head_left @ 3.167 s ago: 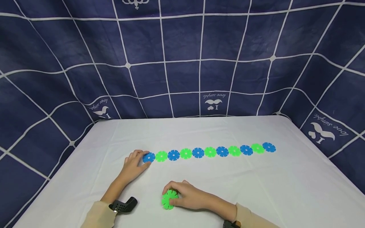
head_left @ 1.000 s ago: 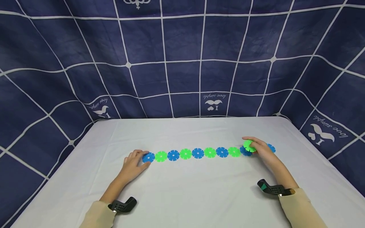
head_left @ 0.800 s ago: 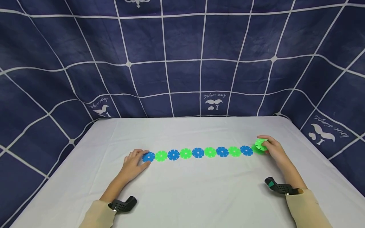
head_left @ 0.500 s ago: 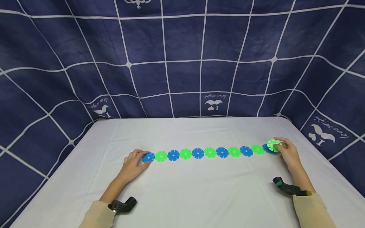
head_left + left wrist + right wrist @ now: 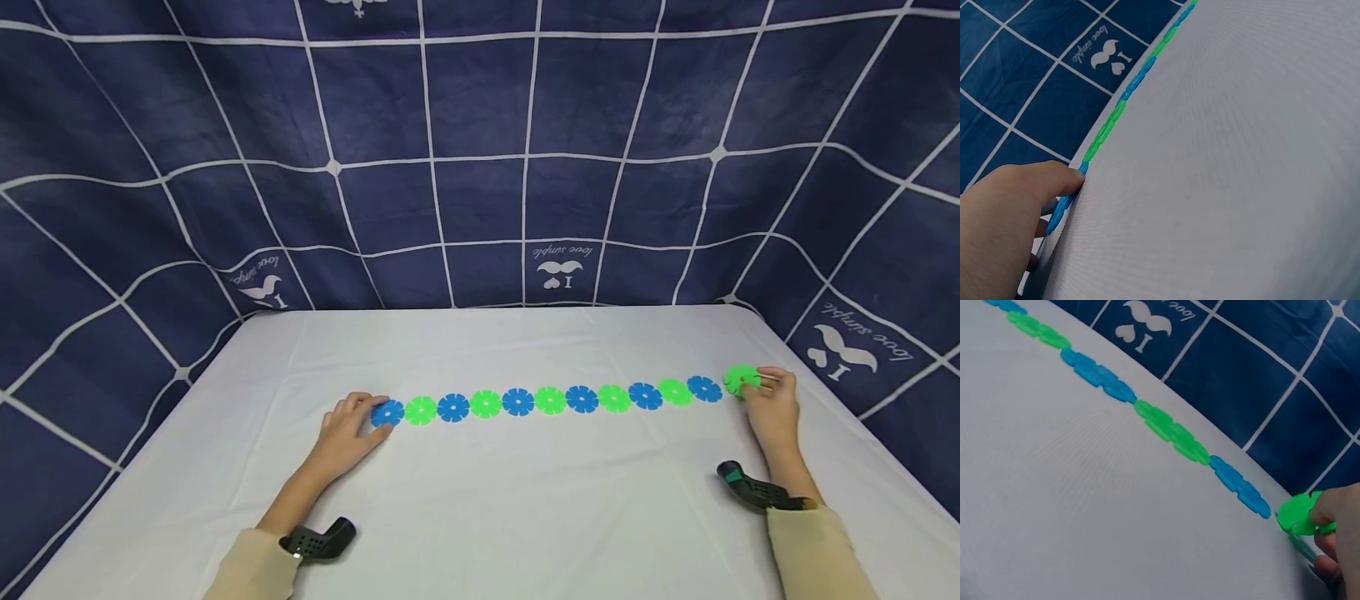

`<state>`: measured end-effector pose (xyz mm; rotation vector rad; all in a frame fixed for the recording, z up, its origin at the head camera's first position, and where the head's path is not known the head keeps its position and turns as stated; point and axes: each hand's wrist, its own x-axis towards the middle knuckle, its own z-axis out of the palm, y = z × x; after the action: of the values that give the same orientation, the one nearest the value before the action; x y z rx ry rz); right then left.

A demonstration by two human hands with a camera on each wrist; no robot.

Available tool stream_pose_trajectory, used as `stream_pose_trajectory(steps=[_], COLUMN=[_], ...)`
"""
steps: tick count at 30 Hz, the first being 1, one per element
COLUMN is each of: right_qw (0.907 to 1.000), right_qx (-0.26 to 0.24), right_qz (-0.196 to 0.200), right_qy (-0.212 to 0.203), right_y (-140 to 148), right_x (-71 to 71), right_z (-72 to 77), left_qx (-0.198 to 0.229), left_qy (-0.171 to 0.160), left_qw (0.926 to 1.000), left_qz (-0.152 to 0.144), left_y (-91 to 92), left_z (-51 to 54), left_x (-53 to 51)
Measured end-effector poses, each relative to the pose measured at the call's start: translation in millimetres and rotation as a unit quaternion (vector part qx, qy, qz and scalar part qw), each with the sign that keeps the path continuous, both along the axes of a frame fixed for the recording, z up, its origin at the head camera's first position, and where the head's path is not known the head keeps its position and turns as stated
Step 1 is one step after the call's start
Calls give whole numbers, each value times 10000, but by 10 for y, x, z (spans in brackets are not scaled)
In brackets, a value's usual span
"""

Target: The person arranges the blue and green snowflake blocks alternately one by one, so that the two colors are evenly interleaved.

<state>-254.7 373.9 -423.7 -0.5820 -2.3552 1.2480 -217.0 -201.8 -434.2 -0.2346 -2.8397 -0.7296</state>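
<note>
Blue and green notched snowflake discs lie edge to edge in a long alternating row on the white table. My left hand (image 5: pixel 343 437) rests on the table at the row's left end, thumb and fingers around the edges of the end blue disc (image 5: pixel 387 413). At the far right, my right hand (image 5: pixel 772 412) pinches a green disc (image 5: pixel 741 381) between thumb and fingers. That green disc is tilted slightly above the cloth in the right wrist view, a small gap away from the last blue disc (image 5: pixel 1240 487). Whether more discs are stacked in the right hand, I cannot tell.
A white cloth (image 5: pixel 525 500) covers the table. Behind and beside it hangs a dark blue curtain (image 5: pixel 480 200) with white grid lines. Both wrists carry black camera mounts, the left one (image 5: pixel 318 542) close to the tabletop.
My right hand has carried the green disc from the near middle of the table along the row to just past its right end. The left hand stays at the left end.
</note>
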Motion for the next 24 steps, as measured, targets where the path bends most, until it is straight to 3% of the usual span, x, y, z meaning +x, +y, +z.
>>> stream_pose_trajectory(steps=[7,16,24], right_qw=[9920,9830,9802], right_qx=[1209,1692,1719], right_qz=[345,526,708], right_qy=[-150,-479,-688], right_y=[-39,-76,-72], right_x=[-13,0,-19], right_z=[-41,-39,-45], left_qx=[61,67,32], left_qy=[21,34,1], left_qw=[10000,10000,10000], left_qz=[-2,-51,-1], left_y=[-11,-6,-11], left_z=[-11,-3,9], left_x=[27,19,11])
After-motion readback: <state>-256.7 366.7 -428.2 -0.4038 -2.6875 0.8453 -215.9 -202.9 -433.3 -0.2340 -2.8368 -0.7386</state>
